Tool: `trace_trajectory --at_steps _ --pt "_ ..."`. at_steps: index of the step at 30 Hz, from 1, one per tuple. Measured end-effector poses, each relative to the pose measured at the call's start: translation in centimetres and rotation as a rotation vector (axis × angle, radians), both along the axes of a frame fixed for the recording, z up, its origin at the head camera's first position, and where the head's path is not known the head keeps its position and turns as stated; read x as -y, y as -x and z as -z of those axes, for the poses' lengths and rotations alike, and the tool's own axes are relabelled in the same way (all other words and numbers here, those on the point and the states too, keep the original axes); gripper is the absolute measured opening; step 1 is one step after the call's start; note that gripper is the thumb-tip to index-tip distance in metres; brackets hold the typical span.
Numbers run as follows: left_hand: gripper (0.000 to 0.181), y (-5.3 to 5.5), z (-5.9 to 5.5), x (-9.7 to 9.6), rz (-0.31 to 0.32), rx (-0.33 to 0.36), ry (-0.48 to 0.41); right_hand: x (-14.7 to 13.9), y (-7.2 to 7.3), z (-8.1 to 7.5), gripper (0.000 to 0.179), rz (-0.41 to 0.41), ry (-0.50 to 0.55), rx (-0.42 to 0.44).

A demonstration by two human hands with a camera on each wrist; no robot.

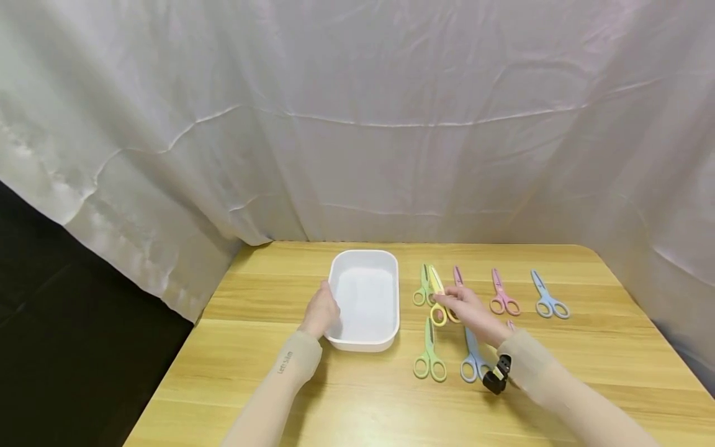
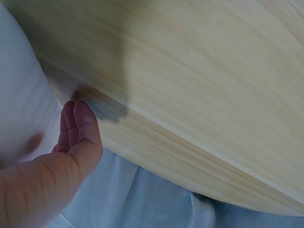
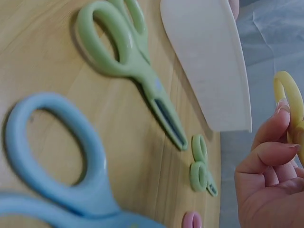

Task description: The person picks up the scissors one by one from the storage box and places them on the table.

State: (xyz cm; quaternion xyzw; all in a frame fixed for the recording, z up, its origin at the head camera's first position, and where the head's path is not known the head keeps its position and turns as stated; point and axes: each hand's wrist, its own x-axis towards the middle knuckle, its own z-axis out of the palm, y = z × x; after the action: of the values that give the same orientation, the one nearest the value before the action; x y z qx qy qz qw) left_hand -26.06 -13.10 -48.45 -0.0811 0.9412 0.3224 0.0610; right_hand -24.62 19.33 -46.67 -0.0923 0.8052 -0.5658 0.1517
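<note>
My left hand (image 1: 322, 310) grips the left side of a white plastic bin (image 1: 365, 346), its fingers along the outside wall. The thumb is mostly hidden. Inside, the bin holds nothing that I can see. To the right of it, my right hand (image 1: 469, 310) pinches a pair of yellow scissors (image 1: 437, 282), blades pointing away from me. In the right wrist view, the handle loop of these scissors stands above the curled fingers. Green scissors (image 1: 424, 285) lie just left of them, and pink scissors (image 1: 457, 274) are partly covered by the right hand.
Green scissors (image 1: 429, 357) and blue scissors (image 1: 472, 357) lie nearer me. Pink scissors (image 1: 499, 288) and blue scissors (image 1: 540, 285) lie farther right. A pink tip (image 1: 511, 325) shows beside the right wrist. Grey curtains (image 1: 357, 174) hang behind the wooden table (image 1: 357, 403).
</note>
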Motion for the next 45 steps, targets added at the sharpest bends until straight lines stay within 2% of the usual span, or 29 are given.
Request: trace_trajectory --at_steps 6,13,24,30,35,39,43,45 --pt "0.06 -0.1 0.1 0.2 0.016 -0.027 0.002 -1.1 -0.1 0.1 0.034 0.033 -0.042 -0.016" --pt "0.062 -0.2 -0.1 0.2 0.024 -0.024 -0.005 -2.1 -0.3 0.7 0.032 0.033 -0.028 0.011" --pt "0.062 -0.1 0.1 0.1 0.023 -0.013 0.009 -4.3 -0.5 0.7 0.05 0.058 -0.042 0.036" --pt "0.059 -0.1 0.0 0.1 0.017 -0.01 -0.002 -5.8 -0.7 1.4 0.041 0.093 -0.047 0.04" --pt "0.058 -0.1 0.1 0.1 0.021 -0.01 0.004 -7.3 -1.0 1.7 0.037 0.135 0.021 0.1" --pt "0.062 -0.1 0.0 0.0 0.019 -0.006 0.002 -8.6 -1.3 1.7 0.049 0.142 0.077 0.15" --pt "0.063 -0.1 -0.1 0.0 0.015 -0.001 -0.004 -9.9 -1.6 1.6 0.058 0.135 -0.001 0.11" --pt "0.062 -0.1 -0.1 0.0 0.012 0.001 -0.006 -10.5 -1.7 1.6 0.054 0.138 -0.046 0.09"
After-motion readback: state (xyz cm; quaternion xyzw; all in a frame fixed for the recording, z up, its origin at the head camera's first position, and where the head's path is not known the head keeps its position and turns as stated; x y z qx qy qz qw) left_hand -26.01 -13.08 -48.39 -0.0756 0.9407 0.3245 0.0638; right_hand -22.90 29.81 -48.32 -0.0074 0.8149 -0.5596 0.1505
